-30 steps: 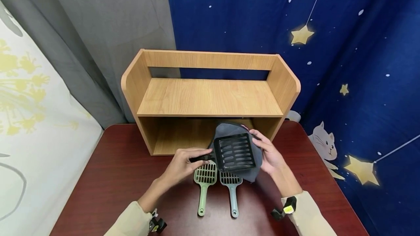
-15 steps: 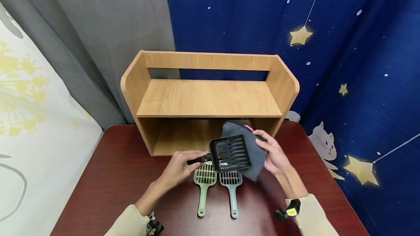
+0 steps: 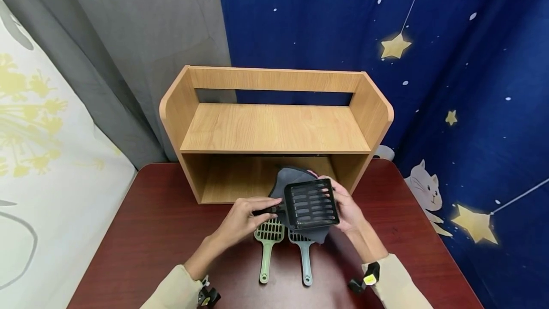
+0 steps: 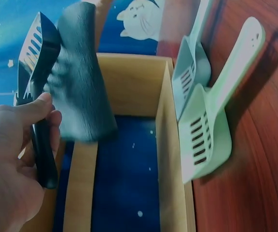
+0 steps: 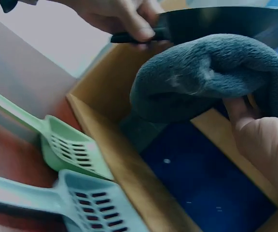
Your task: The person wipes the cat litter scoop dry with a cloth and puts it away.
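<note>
My left hand (image 3: 245, 217) grips the handle of a black slotted litter scoop (image 3: 311, 204), raised above the table in the head view. Behind the scoop, my right hand (image 3: 348, 210) holds a dark grey cloth (image 3: 286, 176); in the right wrist view the cloth (image 5: 211, 72) is bunched with the thumb tucked into its fold. Some right fingertips show through the scoop's slots. Below lie a green litter scoop (image 3: 267, 247) and a pale blue litter scoop (image 3: 305, 261), side by side with handles toward me. The cloth and black scoop partly cover the blue one's head.
A two-tier wooden shelf (image 3: 274, 128) stands at the back of the dark red table (image 3: 158, 247). Its lower front edge is just beyond the scoops. A grey curtain (image 3: 141, 23) and a starry blue curtain (image 3: 309, 18) hang behind.
The right hand with the cloth has shifted left, from the scoop's right side to behind it. The black scoop has tilted and moved slightly right in the left hand. The other scoops stay put.
</note>
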The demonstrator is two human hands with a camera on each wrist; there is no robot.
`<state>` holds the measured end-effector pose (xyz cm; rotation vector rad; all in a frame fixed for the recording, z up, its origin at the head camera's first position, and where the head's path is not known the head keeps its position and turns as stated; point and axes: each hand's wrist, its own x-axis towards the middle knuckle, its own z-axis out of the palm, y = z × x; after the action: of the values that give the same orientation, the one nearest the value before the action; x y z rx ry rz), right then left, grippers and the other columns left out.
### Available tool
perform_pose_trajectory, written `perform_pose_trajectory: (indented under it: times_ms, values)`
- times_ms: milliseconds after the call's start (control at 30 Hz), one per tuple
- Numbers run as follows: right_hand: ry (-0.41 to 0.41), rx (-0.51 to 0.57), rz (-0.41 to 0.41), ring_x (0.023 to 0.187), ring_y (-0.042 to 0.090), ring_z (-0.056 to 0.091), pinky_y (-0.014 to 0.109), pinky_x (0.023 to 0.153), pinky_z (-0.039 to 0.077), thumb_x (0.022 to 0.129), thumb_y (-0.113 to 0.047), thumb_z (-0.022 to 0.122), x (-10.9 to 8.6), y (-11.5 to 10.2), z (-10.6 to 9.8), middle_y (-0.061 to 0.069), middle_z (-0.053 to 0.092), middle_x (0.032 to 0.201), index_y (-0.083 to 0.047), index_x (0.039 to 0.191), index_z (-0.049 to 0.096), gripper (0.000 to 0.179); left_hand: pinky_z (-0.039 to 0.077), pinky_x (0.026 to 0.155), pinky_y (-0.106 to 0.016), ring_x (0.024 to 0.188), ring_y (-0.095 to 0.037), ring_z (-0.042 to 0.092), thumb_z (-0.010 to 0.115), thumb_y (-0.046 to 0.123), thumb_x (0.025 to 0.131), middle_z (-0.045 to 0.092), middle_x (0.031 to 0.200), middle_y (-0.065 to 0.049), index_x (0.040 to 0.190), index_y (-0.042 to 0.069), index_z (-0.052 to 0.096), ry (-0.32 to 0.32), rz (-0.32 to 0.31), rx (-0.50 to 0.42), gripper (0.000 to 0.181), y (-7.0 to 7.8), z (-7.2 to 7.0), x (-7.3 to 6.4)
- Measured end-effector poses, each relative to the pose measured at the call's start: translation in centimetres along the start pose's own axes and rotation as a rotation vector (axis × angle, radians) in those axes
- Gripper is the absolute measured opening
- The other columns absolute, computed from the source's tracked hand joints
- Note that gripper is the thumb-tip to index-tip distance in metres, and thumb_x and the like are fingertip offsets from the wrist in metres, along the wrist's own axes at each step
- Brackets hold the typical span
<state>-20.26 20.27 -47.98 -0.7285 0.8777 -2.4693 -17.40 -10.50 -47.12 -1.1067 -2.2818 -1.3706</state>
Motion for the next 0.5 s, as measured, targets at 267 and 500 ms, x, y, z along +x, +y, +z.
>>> perform_pose_trajectory:
  times_ms: [267, 500]
  values:
    - [0.083, -0.101, -0.092, 0.096, 0.019, 0.074, 0.029, 0.078, 0.061, 0.111, 0.006, 0.032, -1.4, -3.8, 0.9, 0.011, 0.071, 0.117, -0.006, 0.132, 0.062, 0.038, 0.059, 0.095, -0.039, 0.115, -0.024, 0.074, 0.085, -0.005, 0.084, 0.077, 0.122, -0.009, 0.128, 0.004, 0.076, -0.001, -0.057, 0.138, 0.046, -0.7, -1.4, -0.8]
    - [0.146, -0.352, -0.107, 0.104, 0.015, 0.07, 0.026, 0.084, 0.059, 0.107, 0.011, 0.039, -1.7, -5.0, 2.2, 0.005, 0.069, 0.119, -0.011, 0.131, 0.067, 0.042, 0.061, 0.091, -0.042, 0.112, -0.023, 0.075, 0.085, -0.002, 0.085, 0.078, 0.12, -0.007, 0.127, 0.004, 0.077, 0.003, -0.077, 0.215, 0.044, -1.1, -2.2, -1.9]
